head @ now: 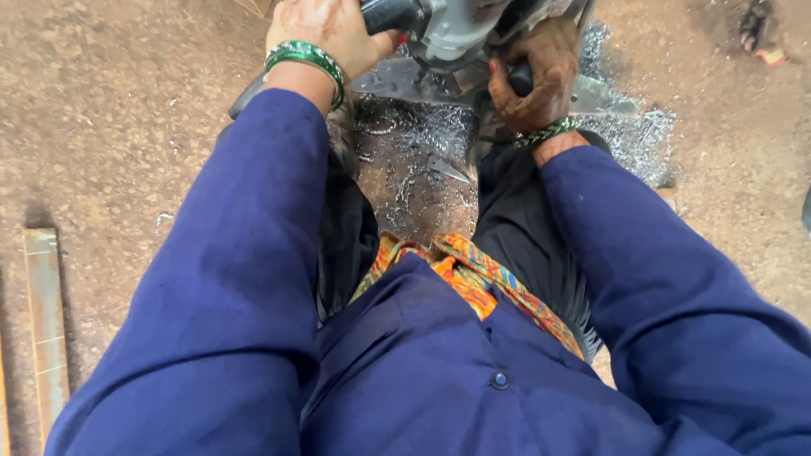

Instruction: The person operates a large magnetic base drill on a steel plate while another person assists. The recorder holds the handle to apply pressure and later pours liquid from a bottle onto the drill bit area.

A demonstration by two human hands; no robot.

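Above dirt floor (pixel 127 127): grey metal power tool (pixel 460 29) gripped by left hand (pixel 334 34), right hand (pixel 536 76) clamped on black handle for steadiness over flat steel piece (pixel 397 80), silver shavings (pixel 422 135) scattered.

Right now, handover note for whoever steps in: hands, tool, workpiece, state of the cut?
Left hand: closed on the black side handle of the grey power tool, green bangles on the wrist.
Right hand: gripping a dark part low on the tool's right side; what exactly it holds is hidden.
The tool sits on a flat metal piece on the dirt floor, at the top edge of the view.
Done: metal shavings lie piled under and to the right of the piece, so cutting has taken place.
Left: how far the cut has got cannot be told, since the blade is out of view.
Nearby: a wooden strip lies at far left.
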